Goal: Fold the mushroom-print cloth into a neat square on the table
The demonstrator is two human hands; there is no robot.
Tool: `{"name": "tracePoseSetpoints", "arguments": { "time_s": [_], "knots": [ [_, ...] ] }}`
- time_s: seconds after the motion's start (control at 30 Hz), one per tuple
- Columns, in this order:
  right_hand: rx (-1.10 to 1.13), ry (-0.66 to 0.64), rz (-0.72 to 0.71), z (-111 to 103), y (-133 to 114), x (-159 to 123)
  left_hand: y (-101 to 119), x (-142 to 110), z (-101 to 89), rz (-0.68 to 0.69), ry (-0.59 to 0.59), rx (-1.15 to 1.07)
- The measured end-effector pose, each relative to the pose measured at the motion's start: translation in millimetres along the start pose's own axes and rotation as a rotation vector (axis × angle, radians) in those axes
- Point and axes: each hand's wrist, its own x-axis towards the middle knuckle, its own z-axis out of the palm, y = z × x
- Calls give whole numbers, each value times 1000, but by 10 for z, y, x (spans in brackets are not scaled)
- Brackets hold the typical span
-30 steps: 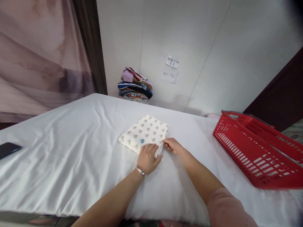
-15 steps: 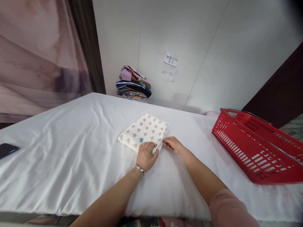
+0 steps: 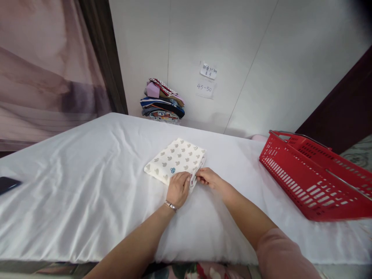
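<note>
A folded cream cloth (image 3: 177,159) with grey printed shapes and one blue print lies on the white-covered table (image 3: 95,186). My left hand (image 3: 178,189), with a bracelet at the wrist, rests on its near corner, fingers bent over the edge and closed on the fabric. At the cloth's right edge, my right hand (image 3: 208,177) pinches the folded layers between thumb and fingers. The fingertips of both hands are partly hidden by the cloth and each other.
A red plastic basket (image 3: 314,178) with metal handles stands on the right. Folded textiles (image 3: 162,102) are stacked at the back against the wall, left of two paper notes (image 3: 205,89). A dark phone-like object (image 3: 8,185) lies at the left edge.
My right hand has moved slightly left, closer to my left hand, along the cloth's right edge. The cloth stays in place; the view has shifted a little.
</note>
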Motion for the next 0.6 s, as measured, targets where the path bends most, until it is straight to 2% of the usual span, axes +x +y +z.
{"name": "tracePoseSetpoints", "arguments": {
  "time_s": [0.13,0.2,0.37,0.6],
  "knots": [
    [64,-36,11,-15,74,-18,55,-19,-18,101,-125,75],
    [99,-51,26,-47,82,-24,77,-22,-25,117,-148,95],
    [211,-28,51,-144,-15,39,92,-20,-21,97,-132,112],
    [274,100,50,-216,-170,324,88,-22,-27,97,-133,102]
  ]
}}
